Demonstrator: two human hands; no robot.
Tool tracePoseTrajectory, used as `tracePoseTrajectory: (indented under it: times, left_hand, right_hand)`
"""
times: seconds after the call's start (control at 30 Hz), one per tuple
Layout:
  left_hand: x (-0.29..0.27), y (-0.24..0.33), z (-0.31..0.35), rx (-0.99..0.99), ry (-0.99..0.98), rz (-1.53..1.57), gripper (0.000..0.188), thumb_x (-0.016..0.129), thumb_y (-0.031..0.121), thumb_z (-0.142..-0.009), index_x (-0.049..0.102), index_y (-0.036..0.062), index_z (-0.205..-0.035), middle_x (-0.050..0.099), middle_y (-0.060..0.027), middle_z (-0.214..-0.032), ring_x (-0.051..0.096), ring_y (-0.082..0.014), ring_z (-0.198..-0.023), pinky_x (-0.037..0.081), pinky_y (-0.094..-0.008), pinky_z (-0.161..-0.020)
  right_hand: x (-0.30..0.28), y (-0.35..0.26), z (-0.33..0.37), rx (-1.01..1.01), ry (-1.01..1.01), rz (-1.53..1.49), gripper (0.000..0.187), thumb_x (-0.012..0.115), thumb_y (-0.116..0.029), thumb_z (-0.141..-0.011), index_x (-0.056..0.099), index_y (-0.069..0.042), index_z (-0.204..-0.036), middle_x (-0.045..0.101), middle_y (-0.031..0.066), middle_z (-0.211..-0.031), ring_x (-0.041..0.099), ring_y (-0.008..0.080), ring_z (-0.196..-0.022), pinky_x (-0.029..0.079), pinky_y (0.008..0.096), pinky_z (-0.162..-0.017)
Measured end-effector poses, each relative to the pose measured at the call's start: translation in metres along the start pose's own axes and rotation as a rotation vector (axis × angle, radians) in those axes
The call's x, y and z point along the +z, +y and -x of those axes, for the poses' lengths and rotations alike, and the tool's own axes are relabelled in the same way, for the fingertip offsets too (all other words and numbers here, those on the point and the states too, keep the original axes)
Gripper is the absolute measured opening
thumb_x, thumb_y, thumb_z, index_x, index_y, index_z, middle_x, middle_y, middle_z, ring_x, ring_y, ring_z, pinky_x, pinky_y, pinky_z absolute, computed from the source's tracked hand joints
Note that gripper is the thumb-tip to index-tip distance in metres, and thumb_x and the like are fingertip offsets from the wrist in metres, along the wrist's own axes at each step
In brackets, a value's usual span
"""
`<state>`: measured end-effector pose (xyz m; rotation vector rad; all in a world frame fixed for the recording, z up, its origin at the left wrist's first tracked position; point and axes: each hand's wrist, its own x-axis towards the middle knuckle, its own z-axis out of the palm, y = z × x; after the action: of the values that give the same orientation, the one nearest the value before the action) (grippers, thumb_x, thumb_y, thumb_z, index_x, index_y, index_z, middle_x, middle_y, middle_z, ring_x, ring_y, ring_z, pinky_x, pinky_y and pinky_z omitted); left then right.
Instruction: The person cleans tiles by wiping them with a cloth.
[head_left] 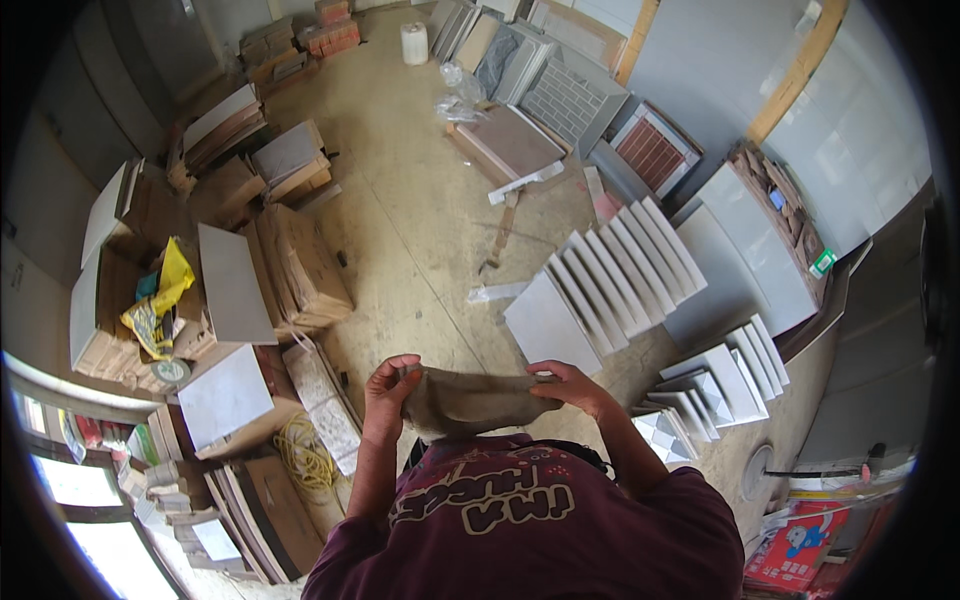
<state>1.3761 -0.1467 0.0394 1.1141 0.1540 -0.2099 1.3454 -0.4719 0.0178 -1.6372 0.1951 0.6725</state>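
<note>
- We see the left hand (393,388) pinching one end of a limp grey-brown cloth (472,402), thumb against bent fingers; some fingertips are hidden behind the fold.
- We see the right hand (568,388) gripping the other end between thumb and fingers; how many fingers lie behind it we cannot tell.
- The cloth hangs between both hands, just in front of the person's chest; its underside is hidden from us, and its lower edge meets the purple shirt (530,525) in our view.
- The shirt runs off the lower edge, and it hides the legs from us.
- Ahead and to the right, pale tiles (610,280) lean in a row, overlapping, so we see mostly edges.
- At left, a yellow bag (174,280) lies crumpled over a carton; its contents are hard to make out.
- Near the lower right rim, a red box (795,548) is partly cut off.
</note>
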Motion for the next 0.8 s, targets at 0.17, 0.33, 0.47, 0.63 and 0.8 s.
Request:
tracePoseTrajectory:
  times: [0.17,0.33,0.47,0.63,0.8]
  left_hand:
    - [-0.038,0.038,-0.097,-0.039,-0.003,-0.088,0.018,0.061,-0.002,-0.086,0.065,0.0055,-0.102,0.062,0.0028,-0.085,0.055,-0.0044,-0.076,0.044,-0.0191,-0.070]
    - [-0.049,0.074,-0.181,-0.088,0.025,-0.138,0.016,0.063,0.002,-0.086,0.066,0.0057,-0.101,0.060,0.0057,-0.083,0.052,-0.0012,-0.073,0.040,-0.0159,-0.065]
    - [-0.048,0.080,-0.257,-0.013,0.038,-0.193,0.018,0.064,0.003,-0.085,0.066,0.0051,-0.104,0.059,0.0058,-0.082,0.052,-0.0014,-0.073,0.040,-0.0159,-0.064]
    - [-0.032,0.107,-0.356,0.014,0.091,-0.210,0.022,0.065,0.000,-0.084,0.066,0.0034,-0.106,0.062,0.0036,-0.088,0.054,-0.0038,-0.079,0.043,-0.0183,-0.072]
    - [-0.012,0.141,-0.439,0.075,0.069,-0.293,0.029,0.064,-0.002,-0.084,0.064,0.0039,-0.112,0.063,0.0037,-0.092,0.055,-0.0034,-0.081,0.044,-0.0182,-0.074]
  right_hand:
    - [-0.015,-0.069,-0.074,-0.139,0.149,-0.045,0.055,0.073,-0.019,-0.080,0.053,-0.012,-0.130,0.059,0.0036,-0.115,0.055,0.0107,-0.101,0.044,0.0246,-0.086]
    - [-0.037,-0.134,-0.134,-0.008,0.123,-0.191,0.038,0.075,-0.018,-0.079,0.062,-0.008,-0.113,0.060,0.0037,-0.110,0.057,0.0121,-0.097,0.045,0.0259,-0.085]
    - [-0.058,-0.166,-0.195,0.115,0.080,0.003,0.038,0.080,-0.025,-0.073,0.066,-0.008,-0.103,0.060,0.0055,-0.107,0.057,0.0151,-0.098,0.045,0.0270,-0.086]
    - [-0.089,-0.198,-0.285,-0.337,0.153,0.763,0.051,0.086,-0.032,-0.057,0.064,-0.010,-0.099,0.049,0.0135,-0.123,0.056,0.0307,-0.103,0.045,0.0373,-0.090]
    - [-0.131,-0.249,-0.367,-0.342,0.210,0.865,0.038,0.077,-0.025,-0.067,0.065,-0.009,-0.099,0.053,0.0121,-0.121,0.060,0.0336,-0.098,0.049,0.0393,-0.082]
